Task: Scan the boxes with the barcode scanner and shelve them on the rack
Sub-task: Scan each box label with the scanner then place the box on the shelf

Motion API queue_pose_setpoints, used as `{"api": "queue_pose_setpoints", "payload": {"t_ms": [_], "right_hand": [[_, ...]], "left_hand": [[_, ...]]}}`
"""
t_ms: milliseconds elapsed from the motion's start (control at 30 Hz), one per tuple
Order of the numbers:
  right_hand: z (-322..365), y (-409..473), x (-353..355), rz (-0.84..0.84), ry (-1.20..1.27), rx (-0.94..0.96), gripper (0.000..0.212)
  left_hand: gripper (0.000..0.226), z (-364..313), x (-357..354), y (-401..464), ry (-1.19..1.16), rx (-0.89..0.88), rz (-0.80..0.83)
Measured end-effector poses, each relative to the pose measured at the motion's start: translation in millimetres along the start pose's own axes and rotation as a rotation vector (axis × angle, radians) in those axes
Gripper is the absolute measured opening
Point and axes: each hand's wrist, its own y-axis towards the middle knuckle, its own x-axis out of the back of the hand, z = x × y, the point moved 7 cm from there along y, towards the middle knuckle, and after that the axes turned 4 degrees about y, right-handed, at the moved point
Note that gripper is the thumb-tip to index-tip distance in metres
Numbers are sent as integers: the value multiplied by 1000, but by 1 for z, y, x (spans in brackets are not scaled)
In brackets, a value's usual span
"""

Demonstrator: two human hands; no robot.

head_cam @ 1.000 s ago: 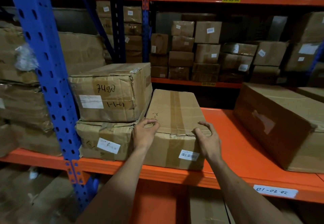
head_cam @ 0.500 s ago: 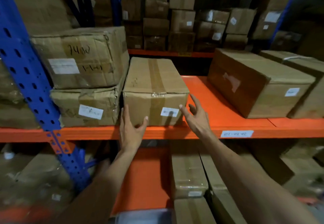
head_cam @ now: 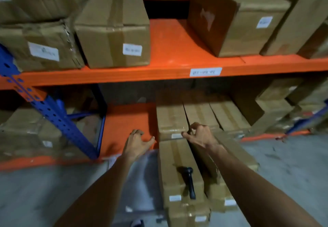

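Black pistol-shaped scanner [head_cam: 189, 181] on taped cardboard box [head_cam: 179, 171], hands empty

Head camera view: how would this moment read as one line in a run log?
left hand: open, empty | right hand: fingers curled, empty | barcode scanner: lying on floor box | taped box: on upper shelf

We are counting two bare hands, the left hand [head_cam: 137, 142] and the right hand [head_cam: 200, 135], one black barcode scanner [head_cam: 190, 182], and one white location label [head_cam: 205, 71] on the orange beam; we are not managing an exact count of the blurred boxes.
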Motion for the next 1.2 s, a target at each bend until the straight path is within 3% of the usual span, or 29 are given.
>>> {"api": "queue_pose_setpoints", "payload": {"t_ms": [67,333,533,633,833,967,1067,1200], "right_hand": [[-41,-14,-17,44,-5,-29,57],[-176,-39,-123,201,-54,-197,72],[-226,-7,-205,176,-8,-194,75],[-244,15,-238,122,-11,-203,79],[-278,39,-278,62,25,-261,82],[-293,43,-288,-14,117,-254,75],[-293,33,-289,-69,206,-235,71],[-296,3,-288,-131,442,-265,67]], "left_hand": [[57,7,-36,-23,20,16,42],[68,55,-188,-81,132,-11,308],[50,109,-293,-77,193,-118,377],[60,130,-335,-68,204,-210,381],[53,155,-389,-60,145,-372,381],[39,176,-400,-62,-53,-378,268],[35,178,-401,-61,-56,-415,214],[37,178,-403,-58,-72,-397,295]]}}
